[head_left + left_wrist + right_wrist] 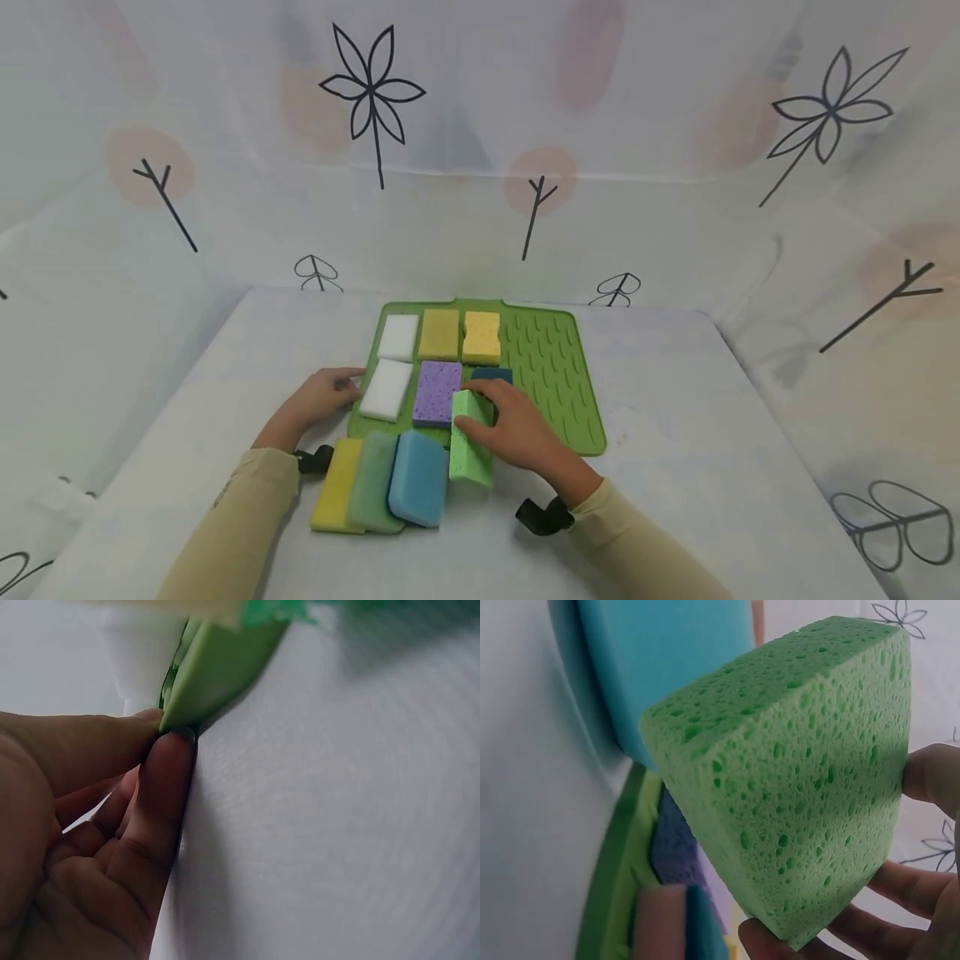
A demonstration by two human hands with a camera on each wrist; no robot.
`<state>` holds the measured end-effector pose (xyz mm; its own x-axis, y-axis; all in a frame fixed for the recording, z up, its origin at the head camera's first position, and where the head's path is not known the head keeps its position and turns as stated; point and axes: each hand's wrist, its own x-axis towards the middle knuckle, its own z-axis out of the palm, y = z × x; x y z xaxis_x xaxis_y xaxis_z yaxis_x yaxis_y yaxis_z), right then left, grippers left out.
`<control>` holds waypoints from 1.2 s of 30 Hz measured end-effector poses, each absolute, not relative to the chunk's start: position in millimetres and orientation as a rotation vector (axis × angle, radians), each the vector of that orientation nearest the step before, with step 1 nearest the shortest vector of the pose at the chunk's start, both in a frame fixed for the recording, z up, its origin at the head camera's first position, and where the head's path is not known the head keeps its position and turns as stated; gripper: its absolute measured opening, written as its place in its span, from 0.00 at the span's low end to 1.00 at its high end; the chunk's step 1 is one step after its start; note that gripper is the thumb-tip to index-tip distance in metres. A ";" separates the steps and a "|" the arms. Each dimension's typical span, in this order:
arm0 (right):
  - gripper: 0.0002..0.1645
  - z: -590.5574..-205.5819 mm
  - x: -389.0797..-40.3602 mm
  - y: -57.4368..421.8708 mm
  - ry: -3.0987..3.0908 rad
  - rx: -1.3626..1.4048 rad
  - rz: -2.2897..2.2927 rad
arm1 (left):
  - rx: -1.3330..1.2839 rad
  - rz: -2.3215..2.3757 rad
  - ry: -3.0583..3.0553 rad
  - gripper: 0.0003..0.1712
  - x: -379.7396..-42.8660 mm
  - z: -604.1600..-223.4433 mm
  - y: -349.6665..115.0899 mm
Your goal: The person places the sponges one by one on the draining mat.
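Observation:
My right hand (517, 423) grips a light green sponge (810, 772), tilted above the front edge of a green ribbed mat (551, 375). At the mat's left edge, my left hand (324, 396) pinches the rim between thumb and finger, seen up close in the left wrist view. On the mat lie two white sponges (386, 390), a dull yellow sponge (439, 335), a bright yellow sponge (482, 337) with notched sides, and a purple sponge (437, 392). A dark blue sponge (493, 375) is partly hidden behind the right hand.
In front of the mat, a yellow sponge (337, 487), a pale green sponge (373, 479) and a blue sponge (418, 479) lean over one another in a row. The white table (675, 467) is bounded by patterned white cloth (465, 225) at the back and sides.

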<state>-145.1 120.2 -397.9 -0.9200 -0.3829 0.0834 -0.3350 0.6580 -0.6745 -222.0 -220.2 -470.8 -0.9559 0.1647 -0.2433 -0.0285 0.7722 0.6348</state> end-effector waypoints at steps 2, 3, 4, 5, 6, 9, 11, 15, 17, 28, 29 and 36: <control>0.30 -395.1 -149.9 122.9 2.807 -0.609 -1.131 | 0.096 0.968 2.681 0.29 -221.4 -470.3 -220.0; 0.30 -393.9 -152.8 124.3 2.811 -0.615 -1.135 | 0.094 0.969 2.679 0.29 -221.3 -470.2 -219.9; 0.30 -392.5 -155.6 126.0 2.815 -0.615 -1.138 | 0.086 0.974 2.676 0.29 -221.2 -470.3 -219.8; 0.30 -391.1 -158.5 127.9 2.820 -0.616 -1.139 | 0.082 0.979 2.672 0.29 -221.0 -470.2 -219.8; 0.31 -390.1 -161.5 129.8 2.825 -0.616 -1.139 | 0.073 0.984 2.667 0.30 -220.9 -470.4 -219.8; 0.33 -386.3 -169.5 136.0 2.836 -0.609 -1.120 | 0.055 0.979 2.657 0.30 -220.6 -471.6 -220.2; 0.34 -383.0 -173.9 139.8 2.839 -0.599 -1.111 | 0.052 0.972 2.655 0.30 -220.4 -472.6 -220.8; 0.33 -376.5 -182.8 146.5 2.846 -0.608 -1.115 | 0.049 0.963 2.659 0.30 -220.1 -473.9 -221.2; 0.34 -374.4 -187.7 149.8 2.853 -0.608 -1.107 | 0.046 0.963 2.658 0.30 -220.0 -474.0 -221.4; 0.36 -366.8 -218.1 163.6 2.856 -0.586 -1.069 | 0.048 0.971 2.671 0.30 -220.2 -470.9 -221.1; 0.36 -367.2 -221.6 164.9 2.863 -0.580 -1.053 | 0.045 0.969 2.673 0.30 -220.1 -470.7 -221.0; 0.36 -368.8 -245.0 172.8 2.875 -0.534 -1.010 | 0.070 0.953 2.687 0.29 -221.0 -469.3 -219.3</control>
<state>-245.0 172.8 -368.8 -0.9393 -0.3363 0.0682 -0.3050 0.7272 -0.6149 -221.0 -219.3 -469.3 -0.9572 0.1406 -0.2529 -0.0502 0.7800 0.6238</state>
